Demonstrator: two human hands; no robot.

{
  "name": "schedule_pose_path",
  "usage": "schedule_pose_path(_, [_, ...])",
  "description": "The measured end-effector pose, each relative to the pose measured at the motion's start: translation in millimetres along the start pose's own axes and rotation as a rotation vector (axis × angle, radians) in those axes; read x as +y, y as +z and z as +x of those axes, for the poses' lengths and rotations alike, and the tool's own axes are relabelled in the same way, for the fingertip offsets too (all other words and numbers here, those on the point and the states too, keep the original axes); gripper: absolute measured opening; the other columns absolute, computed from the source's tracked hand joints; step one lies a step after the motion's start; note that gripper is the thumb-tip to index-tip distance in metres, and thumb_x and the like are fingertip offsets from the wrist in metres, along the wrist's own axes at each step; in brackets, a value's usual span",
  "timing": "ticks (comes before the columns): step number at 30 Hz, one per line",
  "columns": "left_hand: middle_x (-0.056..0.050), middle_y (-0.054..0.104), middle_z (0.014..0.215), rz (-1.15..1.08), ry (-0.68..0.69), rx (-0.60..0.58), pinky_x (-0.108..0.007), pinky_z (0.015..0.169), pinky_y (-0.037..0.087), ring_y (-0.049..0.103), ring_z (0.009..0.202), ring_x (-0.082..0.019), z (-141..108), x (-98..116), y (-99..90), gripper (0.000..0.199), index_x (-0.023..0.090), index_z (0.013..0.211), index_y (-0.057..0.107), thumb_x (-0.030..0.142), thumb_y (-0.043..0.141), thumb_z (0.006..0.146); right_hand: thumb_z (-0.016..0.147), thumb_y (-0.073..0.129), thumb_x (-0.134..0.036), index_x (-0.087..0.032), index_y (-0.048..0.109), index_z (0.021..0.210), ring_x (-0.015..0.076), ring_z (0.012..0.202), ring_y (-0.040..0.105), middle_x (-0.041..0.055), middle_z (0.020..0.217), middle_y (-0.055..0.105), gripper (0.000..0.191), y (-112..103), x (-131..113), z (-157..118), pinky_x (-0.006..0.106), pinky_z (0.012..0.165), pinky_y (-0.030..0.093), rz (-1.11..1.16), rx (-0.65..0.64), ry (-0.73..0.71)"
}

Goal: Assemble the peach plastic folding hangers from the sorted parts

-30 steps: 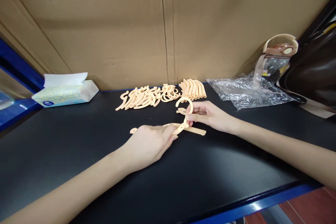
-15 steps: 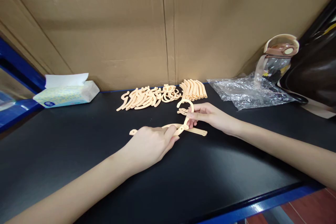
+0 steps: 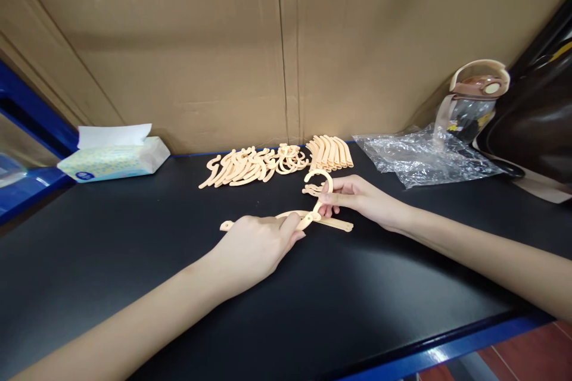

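Note:
My right hand (image 3: 353, 196) pinches a cream plastic hook (image 3: 329, 181), its curved top raised and opening to the left. The lower end of the hook meets a cream arm piece (image 3: 305, 222) whose other part lies under my left hand (image 3: 257, 244). My left fingers are closed around that piece. Behind and beneath them, a long curved cream piece (image 3: 337, 224) rests on the black table (image 3: 286, 321), sticking out to the right. Another cream end with a hole (image 3: 226, 225) shows left of my left hand. Small cream pieces (image 3: 313, 189) lie just behind the hook.
Along the back lie a pile of cream parts (image 3: 245, 165), cream hooks (image 3: 290, 159) and a row of curved arms (image 3: 329, 152). A tissue pack (image 3: 114, 159) is at left. Clear plastic bags (image 3: 424, 158) and a bottle (image 3: 473, 107) stand at right.
The hook's curved top has shifted slightly to the right with my right hand. My left hand has barely moved.

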State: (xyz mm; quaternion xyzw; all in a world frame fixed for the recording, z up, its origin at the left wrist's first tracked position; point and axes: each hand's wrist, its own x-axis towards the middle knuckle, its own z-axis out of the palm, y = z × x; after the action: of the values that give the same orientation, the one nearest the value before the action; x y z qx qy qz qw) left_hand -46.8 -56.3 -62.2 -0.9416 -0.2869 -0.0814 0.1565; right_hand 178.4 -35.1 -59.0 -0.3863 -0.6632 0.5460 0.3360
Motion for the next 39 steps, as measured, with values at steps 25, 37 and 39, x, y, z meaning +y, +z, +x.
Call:
schedule_pose_path(25, [0.004,0.061,0.071,-0.658,-0.346,-0.209,-0.021,0.053,0.033,0.056,0.059,-0.013,2.2,-1.5,-18.4,0.017,0.026,0.100,0.055,0.031,0.043,0.089,0.079,0.067,-0.032,-0.015,0.069,0.081,0.0114,0.074,0.061,0.0022,0.080,0.068,0.017,9.3,4.8,-1.7,0.025,0.069,0.049,-0.051,-0.050,-0.105])
schedule_pose_path(37, [0.004,0.066,0.076,-1.061,-0.562,-0.171,-0.021,0.059,0.041,0.061,0.069,-0.013,5.1,2.0,-17.1,0.024,0.022,0.079,0.058,0.044,0.051,0.087,0.079,0.066,-0.034,-0.015,0.067,0.079,0.0106,0.067,0.058,0.0002,0.075,0.062,0.019,12.6,4.0,-2.4,0.024,0.064,0.047,-0.130,-0.020,-0.174])
schedule_pose_path(39, [0.003,0.066,0.074,-1.121,-0.575,-0.156,-0.020,0.057,0.041,0.061,0.069,-0.012,6.0,2.9,-17.2,0.023,0.021,0.078,0.058,0.043,0.052,0.086,0.081,0.065,-0.034,-0.015,0.067,0.081,0.0111,0.069,0.059,0.0005,0.077,0.063,0.019,13.0,3.7,-3.2,0.024,0.065,0.048,-0.135,-0.027,-0.189])
